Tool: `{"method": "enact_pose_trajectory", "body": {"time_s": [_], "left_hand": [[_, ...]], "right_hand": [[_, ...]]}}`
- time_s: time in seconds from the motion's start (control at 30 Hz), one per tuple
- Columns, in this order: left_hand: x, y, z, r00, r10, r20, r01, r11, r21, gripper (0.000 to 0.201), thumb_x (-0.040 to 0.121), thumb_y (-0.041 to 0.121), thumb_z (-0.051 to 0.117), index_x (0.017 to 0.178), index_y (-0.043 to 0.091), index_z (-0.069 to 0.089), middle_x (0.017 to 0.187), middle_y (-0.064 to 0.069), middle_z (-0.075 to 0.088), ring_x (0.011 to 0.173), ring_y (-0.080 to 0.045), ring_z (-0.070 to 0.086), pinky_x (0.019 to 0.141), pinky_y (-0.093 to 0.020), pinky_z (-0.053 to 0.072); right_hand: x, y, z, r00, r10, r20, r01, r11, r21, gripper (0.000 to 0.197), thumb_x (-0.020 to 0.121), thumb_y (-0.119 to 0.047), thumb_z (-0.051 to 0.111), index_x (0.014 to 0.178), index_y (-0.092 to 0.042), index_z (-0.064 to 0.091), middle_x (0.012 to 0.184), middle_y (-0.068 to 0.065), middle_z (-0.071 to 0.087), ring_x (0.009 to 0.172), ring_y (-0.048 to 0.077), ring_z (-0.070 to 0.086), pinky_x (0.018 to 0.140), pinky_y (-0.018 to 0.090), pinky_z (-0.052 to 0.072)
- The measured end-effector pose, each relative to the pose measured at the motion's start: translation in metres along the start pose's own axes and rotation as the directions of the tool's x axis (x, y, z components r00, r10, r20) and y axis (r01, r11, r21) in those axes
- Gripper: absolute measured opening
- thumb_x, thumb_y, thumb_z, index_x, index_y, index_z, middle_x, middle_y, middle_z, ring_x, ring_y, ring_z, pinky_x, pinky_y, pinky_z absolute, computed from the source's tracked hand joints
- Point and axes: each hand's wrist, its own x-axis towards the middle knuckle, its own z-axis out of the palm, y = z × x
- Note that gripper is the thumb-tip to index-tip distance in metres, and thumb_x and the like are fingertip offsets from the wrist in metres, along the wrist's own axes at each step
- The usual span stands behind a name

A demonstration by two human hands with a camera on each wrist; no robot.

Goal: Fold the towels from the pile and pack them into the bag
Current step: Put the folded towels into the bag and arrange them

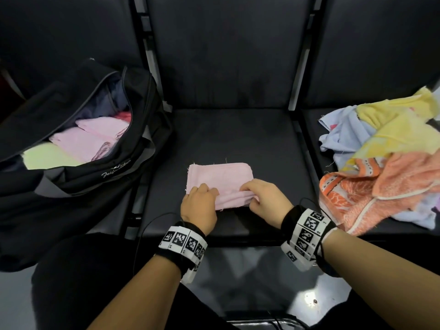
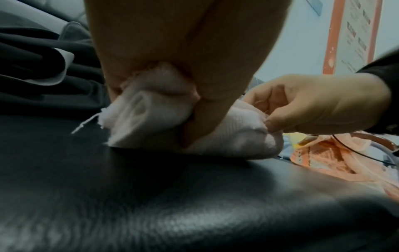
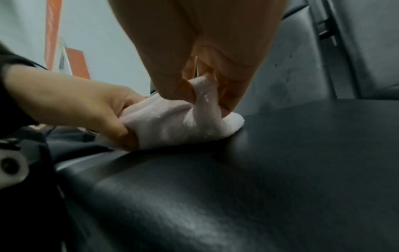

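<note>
Both near corners of the pink towel [image 1: 217, 178] on the middle seat [image 1: 273, 144] pinched, left hand [image 1: 198, 206] and right hand [image 1: 263, 198]. Best lifted evenly, laid edge to edge, pressed flat, then carried to the open black bag [image 1: 78, 167].

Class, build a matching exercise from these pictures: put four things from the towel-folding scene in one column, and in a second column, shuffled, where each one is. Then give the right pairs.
Things:
1. pink towel
2. black bag
3. towel pile
4. light green towel

Places:
A. inside the open bag, nearest its front end
B. on the seat to the right
C. on the middle seat, its near edge pinched by the left hand and right hand
D. on the seat to the left, unzipped

Pairs: 1-C, 2-D, 3-B, 4-A
</note>
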Motion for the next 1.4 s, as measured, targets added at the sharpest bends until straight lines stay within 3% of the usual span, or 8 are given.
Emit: {"method": "enact_pose_trajectory", "body": {"time_s": [0.23,0.43,0.6,0.7,0.87,1.03,1.17,1.4], "left_hand": [[0.005,-0.017,-0.007,0.998,0.050,0.031,-0.043,0.977,-0.208,0.037,0.085,0.001,0.050,0.110,0.020,0.069,0.107,-0.002,0.065,0.105,-0.024,0.056,0.086,-0.040,0.051],[0.007,-0.041,-0.019,1.000,-0.005,0.025,0.016,0.889,-0.457,0.016,0.077,0.005,0.061,0.085,0.012,0.072,0.079,-0.005,0.070,0.084,-0.024,0.059,0.071,-0.028,0.048],[0.012,-0.050,-0.027,0.997,-0.061,0.051,0.079,0.676,-0.733,0.008,0.082,0.003,0.071,0.079,0.002,0.063,0.069,-0.012,0.059,0.065,-0.014,0.049,0.064,-0.030,0.039],[0.013,-0.048,-0.025,0.993,-0.097,0.069,0.113,0.593,-0.797,0.005,0.086,0.003,0.069,0.090,0.001,0.068,0.079,-0.016,0.066,0.072,-0.016,0.055,0.069,-0.031,0.044],[0.021,-0.047,-0.013,0.975,-0.212,0.064,0.177,0.572,-0.801,0.007,0.088,0.011,0.069,0.088,0.004,0.069,0.070,0.004,0.061,0.056,0.000,0.053,0.050,-0.012,0.041],[0.027,-0.047,-0.004,0.938,-0.344,0.039,0.239,0.561,-0.793,0.005,0.086,0.021,0.071,0.085,0.016,0.068,0.082,-0.001,0.070,0.077,-0.018,0.064,0.066,-0.027,0.050],[0.029,-0.045,0.001,0.921,-0.388,0.039,0.279,0.586,-0.761,0.007,0.084,0.027,0.071,0.083,0.022,0.065,0.078,0.002,0.068,0.078,-0.021,0.066,0.071,-0.038,0.056],[0.028,-0.048,-0.002,0.935,-0.351,0.055,0.276,0.620,-0.735,0.013,0.086,0.024,0.067,0.096,0.029,0.061,0.082,0.006,0.062,0.084,-0.021,0.065,0.076,-0.050,0.060]], "right_hand": [[-0.013,0.020,0.013,0.967,-0.189,0.174,0.233,0.928,-0.290,0.045,0.076,-0.004,0.055,0.118,-0.013,0.065,0.124,0.001,0.061,0.115,0.025,0.056,0.094,0.040,0.045],[-0.005,0.032,0.004,0.997,0.055,-0.052,-0.047,0.990,0.135,0.015,0.087,-0.011,0.062,0.098,-0.021,0.066,0.091,-0.005,0.069,0.084,0.015,0.064,0.081,0.035,0.051],[0.001,0.039,-0.009,0.979,0.142,-0.145,-0.091,0.946,0.311,0.014,0.089,-0.022,0.065,0.094,-0.035,0.061,0.090,-0.014,0.067,0.082,0.000,0.060,0.070,0.011,0.042],[0.001,0.044,-0.009,0.971,0.182,-0.156,-0.109,0.915,0.389,0.016,0.088,-0.022,0.069,0.097,-0.033,0.063,0.093,-0.012,0.068,0.086,0.004,0.062,0.076,0.019,0.048],[0.011,0.047,-0.002,0.953,0.259,-0.159,-0.157,0.867,0.472,0.017,0.086,-0.028,0.069,0.102,-0.034,0.064,0.099,-0.012,0.069,0.095,0.008,0.065,0.083,0.030,0.053],[0.028,0.050,0.004,0.931,0.348,-0.106,-0.290,0.886,0.360,0.041,0.087,-0.033,0.071,0.125,-0.029,0.059,0.093,-0.014,0.060,0.089,0.010,0.059,0.081,0.020,0.042],[0.033,0.053,0.003,0.931,0.363,0.026,-0.362,0.918,0.162,0.059,0.090,-0.045,0.064,0.144,-0.030,0.045,0.107,0.000,0.053,0.097,0.015,0.053,0.089,0.024,0.037],[0.040,0.051,0.001,0.920,0.368,0.135,-0.378,0.924,0.055,0.027,0.088,-0.048,0.064,0.107,-0.029,0.061,0.099,-0.002,0.046,0.086,0.014,0.054,0.081,0.027,0.038]]}}
